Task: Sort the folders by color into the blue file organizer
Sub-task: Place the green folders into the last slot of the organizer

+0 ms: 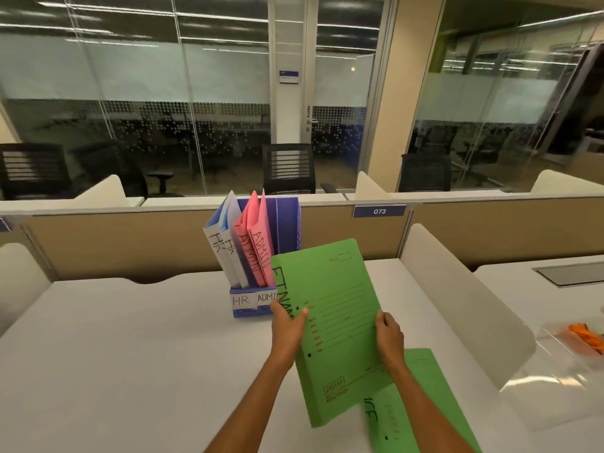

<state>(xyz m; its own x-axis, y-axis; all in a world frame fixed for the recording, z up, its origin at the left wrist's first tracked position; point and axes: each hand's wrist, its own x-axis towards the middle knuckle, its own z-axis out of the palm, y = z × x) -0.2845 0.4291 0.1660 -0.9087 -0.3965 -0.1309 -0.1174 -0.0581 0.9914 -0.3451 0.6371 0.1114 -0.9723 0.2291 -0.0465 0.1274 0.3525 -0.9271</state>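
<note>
Smooth white desk (130, 354) is backed by a beige partition (114, 243). At its far side a blue plastic file organizer (287, 220) is stood, filled with two pale blue folders (225, 243) marked HR on the left and two pink folders (258, 243) marked ADMIN beside them. One stiff green folder (340, 322) is held tilted just in front of the organizer, with the left hand (287, 331) gripping its left edge and the right hand (389, 338) its right edge. A second green folder (421, 387) is laid flat at the near right.

Dim, warm overhead light: reflected ceiling light strips (222, 18) streak the glass partition wall (130, 76). The white desk top (130, 354) carries soft glare. Edges bend from the wide lens, and the lower green card folder (389, 426) lying on it is motion-blurred.
</note>
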